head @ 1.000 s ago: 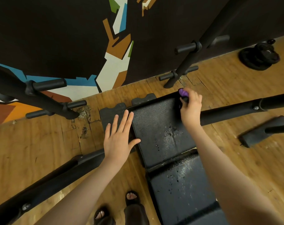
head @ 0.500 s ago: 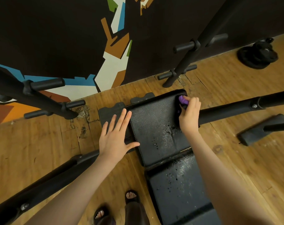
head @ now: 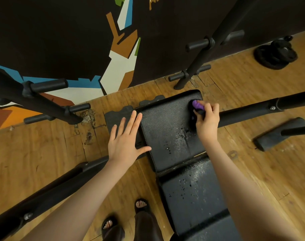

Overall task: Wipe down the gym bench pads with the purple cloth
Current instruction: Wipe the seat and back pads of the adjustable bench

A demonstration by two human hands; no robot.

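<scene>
Worn wooden floorboards (head: 43, 153) ran up to a dark wall (head: 43, 32) painted with angular patches of blue, white, brown, orange and green. From the head camera, black rack uprights (head: 209, 54) with stubby pegs leaned up out of the floor on both sides, and a pile of black weight plates (head: 275, 54) lay near the wall at the far right. A black bar (head: 252, 110) crossed the floor beneath the bench.

The far bench pad (head: 165, 129), black and pebbled, lay in the middle of the view, speckled with droplets across its nearer half. The near bench pad (head: 191, 192) followed it across a narrow gap, wet as well.

The right hand (head: 207, 119) had its fingers curled round the purple cloth (head: 198, 105), bunched small, and pressed it on the far pad close to the far right corner. The left hand (head: 125, 141) was flat and released, fingers straight and spread, lying at the pad's left edge with the thumb over the pad's side.

Two feet in dark sandals (head: 141, 206) stood on the boards just left of the near pad.
</scene>
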